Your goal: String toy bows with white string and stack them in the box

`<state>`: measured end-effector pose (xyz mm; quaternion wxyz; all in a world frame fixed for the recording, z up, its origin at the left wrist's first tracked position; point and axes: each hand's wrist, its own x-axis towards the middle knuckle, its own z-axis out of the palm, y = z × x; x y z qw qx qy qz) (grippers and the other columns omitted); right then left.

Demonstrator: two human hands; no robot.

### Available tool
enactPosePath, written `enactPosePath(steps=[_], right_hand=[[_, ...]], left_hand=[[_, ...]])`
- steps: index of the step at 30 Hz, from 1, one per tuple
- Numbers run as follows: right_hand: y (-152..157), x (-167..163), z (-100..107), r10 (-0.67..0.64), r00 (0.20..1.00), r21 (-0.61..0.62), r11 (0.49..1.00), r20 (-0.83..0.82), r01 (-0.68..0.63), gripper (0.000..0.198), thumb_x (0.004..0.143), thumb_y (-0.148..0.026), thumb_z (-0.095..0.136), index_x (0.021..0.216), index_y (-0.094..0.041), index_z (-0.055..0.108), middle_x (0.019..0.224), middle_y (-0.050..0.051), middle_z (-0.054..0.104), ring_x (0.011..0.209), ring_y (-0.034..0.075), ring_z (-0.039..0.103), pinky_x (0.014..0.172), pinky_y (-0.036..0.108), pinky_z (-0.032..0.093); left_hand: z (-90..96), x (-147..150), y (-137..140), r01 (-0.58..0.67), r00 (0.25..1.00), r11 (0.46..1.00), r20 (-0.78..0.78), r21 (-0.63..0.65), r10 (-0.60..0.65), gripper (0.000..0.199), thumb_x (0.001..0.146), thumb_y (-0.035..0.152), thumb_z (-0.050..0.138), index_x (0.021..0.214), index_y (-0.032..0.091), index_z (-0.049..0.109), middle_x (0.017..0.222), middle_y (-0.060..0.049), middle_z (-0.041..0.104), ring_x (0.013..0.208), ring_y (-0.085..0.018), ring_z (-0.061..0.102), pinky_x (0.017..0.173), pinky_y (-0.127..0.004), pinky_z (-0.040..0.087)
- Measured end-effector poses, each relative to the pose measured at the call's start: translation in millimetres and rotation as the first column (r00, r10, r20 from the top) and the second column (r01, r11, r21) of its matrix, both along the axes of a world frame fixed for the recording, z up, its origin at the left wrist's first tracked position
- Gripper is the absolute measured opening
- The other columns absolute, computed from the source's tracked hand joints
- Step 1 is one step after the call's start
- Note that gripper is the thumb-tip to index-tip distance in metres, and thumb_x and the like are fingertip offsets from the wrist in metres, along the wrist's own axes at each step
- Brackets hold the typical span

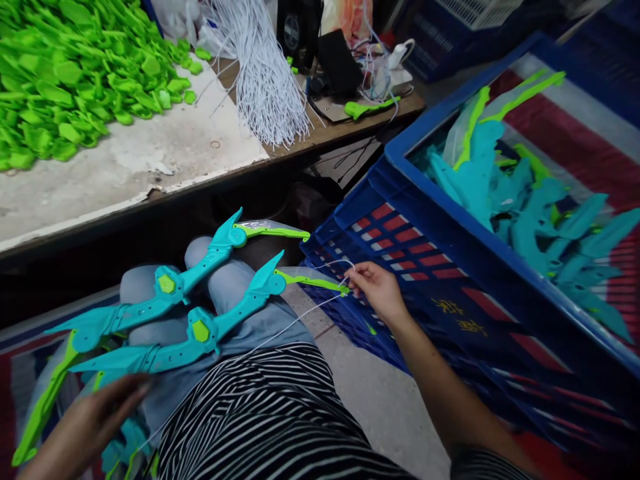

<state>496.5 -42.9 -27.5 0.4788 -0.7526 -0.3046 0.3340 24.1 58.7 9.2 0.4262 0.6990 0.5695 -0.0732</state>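
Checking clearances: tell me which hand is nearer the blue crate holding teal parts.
Right. The right hand is beside the blue crate; the left hand is well away, at the opposite side.

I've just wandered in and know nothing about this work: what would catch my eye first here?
Probably the big heap of bright green pieces on the worktable at the upper left. Then the two turquoise bow-shaped pieces across the person's lap, with the right hand pinching a thin white cord near one's green tip. At the right, a blue crate holds more turquoise parts.
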Motion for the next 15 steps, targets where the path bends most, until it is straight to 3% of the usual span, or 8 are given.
enactPosePath(steps=[3, 6, 8, 10, 15], right_hand=[[38, -8, 16, -0.026, 1.0, 0.163, 0.986, -0.008, 0.027, 0.029, 0.073, -0.045, 0.069, 0.079, -0.019, 0.058, 0.062, -0.001, 0.062, 0.052, 0.011, 0.059, 0.051, 0.025, 0.051], [76, -15, 14, -0.077, 0.996, 0.289, 0.955, 0.047, 0.06, 0.026, 0.073, -0.041, 0.069, 0.081, -0.02, 0.056, 0.066, -0.002, 0.063, 0.06, 0.013, 0.064, 0.056, 0.025, 0.055], [92, -16, 4, -0.112, 0.988, 0.309, 0.948, 0.107, 0.074, 0.024, 0.074, -0.04, 0.066, 0.081, -0.02, 0.056, 0.065, -0.003, 0.062, 0.061, 0.013, 0.064, 0.056, 0.025, 0.055], [100, -15, -9, -0.135, 0.974, 0.293, 0.953, 0.182, 0.077, 0.02, 0.076, -0.038, 0.063, 0.081, -0.02, 0.056, 0.066, -0.002, 0.062, 0.061, 0.013, 0.064, 0.057, 0.025, 0.055], [99, -13, -29, -0.099, 0.947, 0.233, 0.972, 0.306, 0.026, 0.013, 0.08, -0.033, 0.057, 0.081, -0.02, 0.057, 0.07, 0.001, 0.064, 0.066, 0.015, 0.064, 0.06, 0.027, 0.054]], left_hand=[[7.6, 79, 48, -0.034, 0.979, 0.989, 0.203, 0.146, 0.004, 0.042, 0.068, 0.059, 0.059, 0.089, 0.025, 0.071, 0.097, -0.006, 0.073, 0.093, -0.029, 0.065, 0.082, -0.035, 0.051], [4.6, 169, 81, -0.016, 0.906, 0.992, 0.422, 0.129, -0.041, 0.041, 0.072, 0.053, 0.057, 0.094, 0.02, 0.069, 0.105, -0.007, 0.07, 0.099, -0.026, 0.062, 0.091, -0.035, 0.046], [-8.1, 216, 88, -0.049, 0.86, 0.999, 0.508, -0.02, 0.052, 0.041, 0.073, 0.047, 0.059, 0.1, 0.018, 0.068, 0.112, -0.008, 0.068, 0.104, -0.025, 0.06, 0.093, -0.034, 0.045], [-25.4, 244, 85, -0.051, 0.828, 0.973, 0.535, -0.225, 0.167, 0.037, 0.074, 0.043, 0.06, 0.099, 0.016, 0.069, 0.108, -0.008, 0.07, 0.1, -0.023, 0.062, 0.088, -0.032, 0.047], [-55.9, 258, 64, 0.049, 0.803, 0.815, 0.509, -0.577, 0.312, 0.036, 0.074, 0.049, 0.063, 0.08, 0.015, 0.071, 0.07, -0.002, 0.069, 0.062, -0.015, 0.058, 0.061, -0.024, 0.045]])
